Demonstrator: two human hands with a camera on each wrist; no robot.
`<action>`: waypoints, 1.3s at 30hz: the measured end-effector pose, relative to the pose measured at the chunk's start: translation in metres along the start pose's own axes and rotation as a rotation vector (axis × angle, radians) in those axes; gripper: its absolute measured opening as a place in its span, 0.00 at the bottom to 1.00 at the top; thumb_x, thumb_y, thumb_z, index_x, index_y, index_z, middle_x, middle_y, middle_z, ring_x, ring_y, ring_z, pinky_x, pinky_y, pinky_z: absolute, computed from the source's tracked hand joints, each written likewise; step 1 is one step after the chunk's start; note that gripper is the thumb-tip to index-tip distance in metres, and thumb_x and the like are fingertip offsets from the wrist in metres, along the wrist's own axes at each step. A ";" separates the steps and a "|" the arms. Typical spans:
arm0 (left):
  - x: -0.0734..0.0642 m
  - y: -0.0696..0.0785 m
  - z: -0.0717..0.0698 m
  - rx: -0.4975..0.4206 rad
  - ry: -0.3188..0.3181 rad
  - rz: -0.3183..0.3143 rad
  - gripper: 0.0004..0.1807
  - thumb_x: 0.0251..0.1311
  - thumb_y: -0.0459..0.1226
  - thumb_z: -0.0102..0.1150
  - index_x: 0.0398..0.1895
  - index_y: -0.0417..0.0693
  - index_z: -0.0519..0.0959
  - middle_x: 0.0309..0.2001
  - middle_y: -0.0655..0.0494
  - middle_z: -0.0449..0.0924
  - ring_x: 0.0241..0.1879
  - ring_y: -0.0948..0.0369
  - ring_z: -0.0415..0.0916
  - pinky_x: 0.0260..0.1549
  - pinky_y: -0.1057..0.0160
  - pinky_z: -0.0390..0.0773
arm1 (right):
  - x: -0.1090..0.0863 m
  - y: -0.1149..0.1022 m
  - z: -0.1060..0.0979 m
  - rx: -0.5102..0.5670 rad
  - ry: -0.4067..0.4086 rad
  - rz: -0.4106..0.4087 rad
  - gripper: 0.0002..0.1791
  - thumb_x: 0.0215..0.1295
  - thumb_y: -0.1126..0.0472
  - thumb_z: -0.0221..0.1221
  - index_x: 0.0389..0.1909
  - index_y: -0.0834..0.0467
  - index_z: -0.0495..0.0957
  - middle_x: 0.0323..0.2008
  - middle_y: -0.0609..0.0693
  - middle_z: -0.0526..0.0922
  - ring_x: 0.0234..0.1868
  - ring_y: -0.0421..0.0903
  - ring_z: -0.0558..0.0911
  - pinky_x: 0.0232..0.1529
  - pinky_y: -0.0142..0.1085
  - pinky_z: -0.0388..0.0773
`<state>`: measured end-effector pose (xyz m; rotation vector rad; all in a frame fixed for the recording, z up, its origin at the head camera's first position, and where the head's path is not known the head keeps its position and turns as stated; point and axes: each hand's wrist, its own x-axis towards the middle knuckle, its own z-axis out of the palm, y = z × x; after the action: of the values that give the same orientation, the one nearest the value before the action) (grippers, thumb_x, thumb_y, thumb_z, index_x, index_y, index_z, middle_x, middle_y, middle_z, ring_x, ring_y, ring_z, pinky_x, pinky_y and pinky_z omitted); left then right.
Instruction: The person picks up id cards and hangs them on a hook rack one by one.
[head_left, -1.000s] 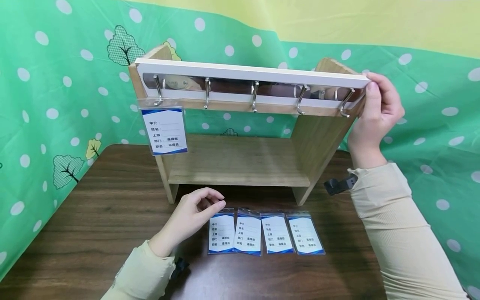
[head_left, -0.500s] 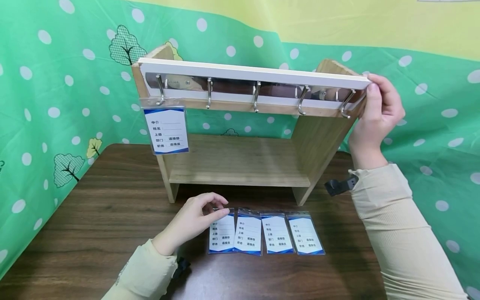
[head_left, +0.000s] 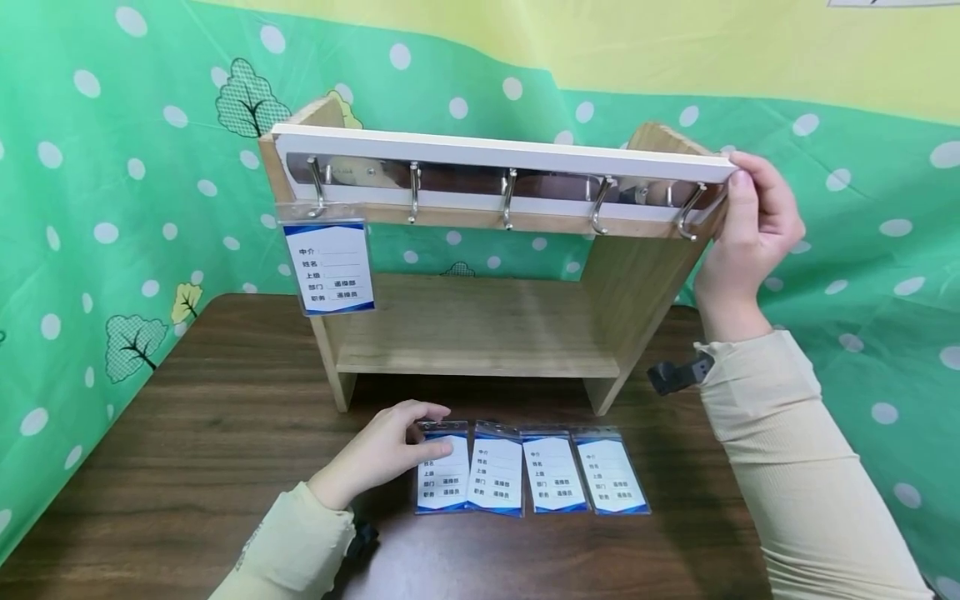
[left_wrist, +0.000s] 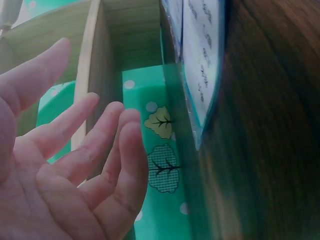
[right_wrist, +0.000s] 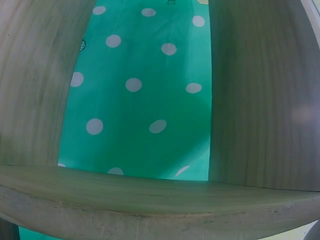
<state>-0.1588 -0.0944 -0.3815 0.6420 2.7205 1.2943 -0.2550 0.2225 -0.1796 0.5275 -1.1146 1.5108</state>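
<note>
My left hand (head_left: 386, 450) is over the leftmost badge holder (head_left: 442, 475) on the table, its thumb and fingers apart. In the left wrist view the fingers of that left hand (left_wrist: 85, 160) are loosely bent with nothing between them, beside a badge holder (left_wrist: 202, 65). The other badge holders, such as the rightmost badge holder (head_left: 611, 475), lie in the same row. My right hand (head_left: 750, 233) grips the right end of the white hook rail (head_left: 510, 148), thumb in front. From the rail's leftmost hook (head_left: 317, 185) hangs another badge holder (head_left: 330, 267).
The rail sits across the top front of a wooden shelf (head_left: 480, 325) standing on the dark wooden table (head_left: 187, 483). Several metal hooks, including a middle hook (head_left: 508, 198), jut from the rail. A green dotted cloth (head_left: 150, 192) hangs behind.
My left thumb has lowered over the leftmost badge holder, and the gap between thumb and fingers has widened. My right hand stays on the rail's end.
</note>
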 end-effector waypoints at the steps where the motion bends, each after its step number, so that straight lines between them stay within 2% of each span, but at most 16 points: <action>1: 0.000 -0.001 0.000 -0.006 -0.010 -0.006 0.25 0.52 0.47 0.65 0.53 0.48 0.76 0.50 0.53 0.76 0.33 0.65 0.72 0.32 0.67 0.72 | 0.000 0.000 0.000 0.003 -0.001 0.001 0.10 0.58 0.75 0.51 0.31 0.70 0.82 0.34 0.61 0.84 0.35 0.51 0.80 0.43 0.36 0.74; 8: 0.001 -0.008 0.002 -0.025 -0.066 -0.067 0.32 0.49 0.49 0.67 0.57 0.45 0.73 0.52 0.48 0.74 0.29 0.64 0.70 0.27 0.67 0.71 | -0.001 -0.001 0.003 0.023 0.005 -0.001 0.10 0.58 0.75 0.51 0.31 0.70 0.82 0.34 0.61 0.84 0.35 0.51 0.80 0.43 0.36 0.74; 14: 0.002 -0.014 0.005 -0.020 -0.113 -0.093 0.37 0.49 0.49 0.68 0.61 0.44 0.69 0.57 0.45 0.69 0.32 0.63 0.71 0.31 0.64 0.73 | -0.001 -0.003 0.004 0.031 0.003 0.000 0.10 0.58 0.75 0.51 0.31 0.71 0.82 0.33 0.61 0.84 0.35 0.51 0.79 0.43 0.36 0.74; 21: 0.004 -0.022 0.003 -0.159 -0.220 -0.140 0.44 0.48 0.44 0.70 0.66 0.39 0.60 0.59 0.38 0.63 0.22 0.61 0.74 0.20 0.62 0.75 | 0.001 -0.001 0.002 0.028 0.010 0.005 0.10 0.58 0.75 0.51 0.31 0.70 0.82 0.34 0.62 0.84 0.34 0.51 0.79 0.41 0.35 0.74; 27: 0.005 -0.028 0.004 -0.182 -0.221 -0.154 0.44 0.46 0.42 0.71 0.66 0.40 0.60 0.56 0.39 0.65 0.17 0.61 0.73 0.19 0.61 0.75 | 0.002 0.001 0.001 0.025 0.015 0.004 0.10 0.58 0.75 0.51 0.31 0.70 0.82 0.34 0.62 0.83 0.34 0.51 0.79 0.42 0.35 0.74; 30: 0.005 -0.031 0.004 -0.176 -0.224 -0.152 0.44 0.45 0.39 0.72 0.66 0.41 0.60 0.57 0.38 0.64 0.18 0.62 0.73 0.20 0.62 0.75 | 0.001 0.001 0.001 0.022 0.008 0.005 0.10 0.58 0.75 0.51 0.31 0.70 0.82 0.34 0.62 0.84 0.34 0.51 0.79 0.42 0.35 0.74; 35: 0.004 -0.033 0.006 -0.109 -0.239 -0.120 0.46 0.42 0.36 0.73 0.66 0.41 0.60 0.61 0.40 0.60 0.23 0.63 0.72 0.23 0.65 0.75 | 0.000 0.000 0.001 0.021 0.008 0.003 0.10 0.58 0.75 0.51 0.31 0.71 0.82 0.33 0.61 0.84 0.32 0.49 0.79 0.39 0.33 0.73; 39: 0.003 -0.033 0.009 -0.058 -0.218 -0.095 0.46 0.39 0.31 0.74 0.65 0.40 0.62 0.62 0.40 0.60 0.24 0.63 0.71 0.24 0.67 0.73 | 0.000 0.001 0.001 0.040 0.017 0.003 0.10 0.58 0.76 0.51 0.31 0.72 0.82 0.32 0.61 0.84 0.30 0.48 0.79 0.36 0.32 0.72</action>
<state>-0.1709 -0.1051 -0.4122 0.6014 2.4973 1.1999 -0.2558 0.2214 -0.1795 0.5393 -1.0740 1.5405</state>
